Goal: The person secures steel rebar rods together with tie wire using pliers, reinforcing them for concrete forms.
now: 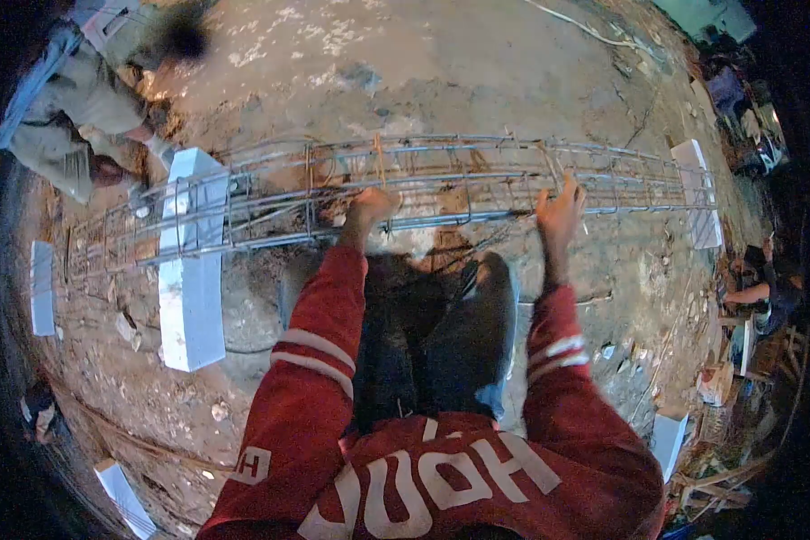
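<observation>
A long rebar cage of bars and square stirrups stretches across in front of me. My left hand is closed at its near bars; a thin tan piece rises just beyond the fist, but the grip itself is hidden. Farther right, my right hand reaches over the near bars with its fingers curled in a pinch. Thin pale strands show by those fingertips, too small to name. A white block lies under the cage on the left, and another white block is under its right end.
A person in grey trousers bends beside the cage at upper left. Another person is at the right edge near scattered wood. More white blocks lie on the muddy ground. A pale hose runs at the top.
</observation>
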The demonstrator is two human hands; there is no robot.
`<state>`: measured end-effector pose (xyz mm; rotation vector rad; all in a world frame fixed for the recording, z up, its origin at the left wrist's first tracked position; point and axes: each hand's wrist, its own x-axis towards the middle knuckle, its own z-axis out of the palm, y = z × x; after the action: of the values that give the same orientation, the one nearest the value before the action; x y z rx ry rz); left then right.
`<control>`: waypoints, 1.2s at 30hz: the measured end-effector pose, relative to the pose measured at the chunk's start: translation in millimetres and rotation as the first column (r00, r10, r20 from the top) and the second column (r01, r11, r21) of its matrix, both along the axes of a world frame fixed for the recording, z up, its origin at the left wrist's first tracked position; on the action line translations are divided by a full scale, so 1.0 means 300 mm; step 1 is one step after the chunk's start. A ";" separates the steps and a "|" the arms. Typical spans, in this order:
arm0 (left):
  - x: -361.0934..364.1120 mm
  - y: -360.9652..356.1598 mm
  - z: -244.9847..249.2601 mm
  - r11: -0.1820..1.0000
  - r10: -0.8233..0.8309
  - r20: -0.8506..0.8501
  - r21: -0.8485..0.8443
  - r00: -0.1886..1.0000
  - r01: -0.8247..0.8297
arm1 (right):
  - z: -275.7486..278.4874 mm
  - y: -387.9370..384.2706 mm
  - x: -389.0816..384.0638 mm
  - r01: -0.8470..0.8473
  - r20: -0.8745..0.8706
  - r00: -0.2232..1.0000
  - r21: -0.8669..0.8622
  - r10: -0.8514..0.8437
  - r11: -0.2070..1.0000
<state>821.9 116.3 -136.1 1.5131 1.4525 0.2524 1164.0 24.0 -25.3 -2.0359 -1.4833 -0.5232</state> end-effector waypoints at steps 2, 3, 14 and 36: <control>-0.001 -0.004 0.038 0.997 0.044 -0.102 -0.063 0.994 -0.051 | -0.027 0.070 0.122 0.072 0.162 0.986 -0.192 -0.040 0.979; 0.005 -0.011 0.055 0.997 -0.060 -0.171 0.033 0.983 0.067 | -0.026 0.079 0.150 0.047 0.157 0.987 -0.206 -0.014 0.978; 0.023 -0.069 -0.201 0.906 -0.232 0.960 0.272 0.156 -0.324 | 0.106 0.009 0.064 -0.272 -0.127 0.962 -0.328 0.243 0.905; 0.059 -0.019 0.125 0.995 -0.020 -0.129 0.094 0.991 0.032 | -0.024 -0.300 -0.574 -0.540 -0.162 0.768 -0.683 0.619 0.492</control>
<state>839.6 110.7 -98.6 1.6501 1.5388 0.2152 991.8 -65.9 -32.4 -1.7788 -2.5890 0.2967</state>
